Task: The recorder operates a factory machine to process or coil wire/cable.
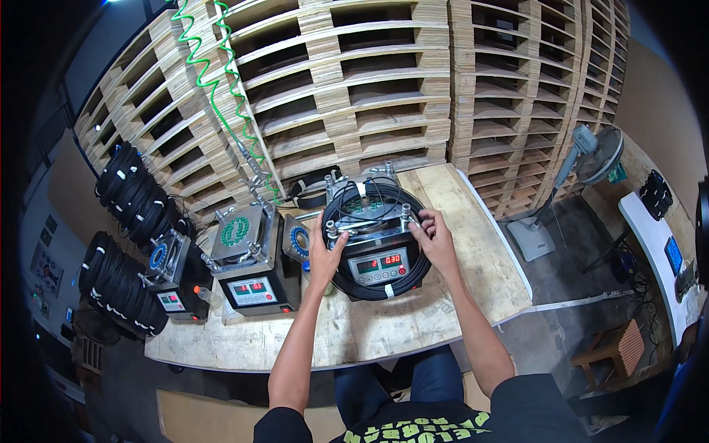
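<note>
A coil of black cable [423, 270], bound with white ties at its far and near sides, hangs in front of and over a machine with a red digital display [378, 265]. My left hand [325, 255] grips the coil's left side, its thumb near a metal clamp post. On the right side of the coil, my right hand [436, 240] holds on with its thumb bent inward beside another metal post [405, 213]. Both hands' fingers are partly hidden behind the cable. A thin loose cable end crosses the coil's upper part.
Two similar machines stand to the left, one with a green ring on top [235, 231] and one with a blue ring [158, 256]. Stacks of black cable coils [111, 284] rise at far left. Wooden pallets [340, 81] back the wooden table [473, 280]. A fan [598, 159] stands right.
</note>
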`<state>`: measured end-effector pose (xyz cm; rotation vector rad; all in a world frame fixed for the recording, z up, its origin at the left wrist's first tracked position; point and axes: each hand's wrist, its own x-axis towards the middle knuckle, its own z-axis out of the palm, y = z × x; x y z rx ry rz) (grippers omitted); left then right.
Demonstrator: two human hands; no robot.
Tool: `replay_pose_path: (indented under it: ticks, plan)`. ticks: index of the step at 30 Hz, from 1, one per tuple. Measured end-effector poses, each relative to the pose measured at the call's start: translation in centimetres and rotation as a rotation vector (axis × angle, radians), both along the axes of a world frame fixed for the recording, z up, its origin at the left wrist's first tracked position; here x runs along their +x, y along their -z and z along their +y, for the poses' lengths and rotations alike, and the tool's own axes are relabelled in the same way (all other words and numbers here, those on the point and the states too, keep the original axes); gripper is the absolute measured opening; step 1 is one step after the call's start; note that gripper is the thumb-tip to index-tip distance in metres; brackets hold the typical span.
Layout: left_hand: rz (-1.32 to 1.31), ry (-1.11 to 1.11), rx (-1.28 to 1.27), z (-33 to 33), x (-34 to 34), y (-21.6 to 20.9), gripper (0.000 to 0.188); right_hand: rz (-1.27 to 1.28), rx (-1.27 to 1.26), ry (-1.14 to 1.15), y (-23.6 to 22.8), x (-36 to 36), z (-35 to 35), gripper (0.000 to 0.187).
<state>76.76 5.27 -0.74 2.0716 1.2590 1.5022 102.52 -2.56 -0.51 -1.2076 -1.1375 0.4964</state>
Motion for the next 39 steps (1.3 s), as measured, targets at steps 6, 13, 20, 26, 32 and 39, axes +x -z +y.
replay_pose_path:
  ticks: [6,13,20,26,32,39]
  plan:
    - [-0.025,-0.074,-0.033,-0.9,1.3,-0.1,0.072,-0.023,0.125,0.095,0.1,-5.8,0.5,0.017]
    - [-0.011,-0.093,0.068,-0.4,0.6,0.7,0.071,0.282,0.094,0.115,-0.9,-5.4,1.5,0.016]
    - [-0.007,-0.125,0.046,-0.4,0.7,0.4,0.071,-0.424,0.201,-0.238,-12.6,-0.1,16.0,0.011]
    - [-0.009,-0.112,0.073,0.1,1.6,0.6,0.071,-1.053,-0.756,-0.586,-12.3,-1.5,25.5,0.016]
    - [-0.013,-0.138,0.024,-0.4,-0.3,0.9,0.07,-1.72,-0.945,-0.58,-13.7,-7.6,25.5,0.026]
    - [-0.043,-0.077,0.025,-0.1,2.0,0.6,0.07,-1.841,-0.968,-0.528,-10.6,-4.5,28.9,0.029]
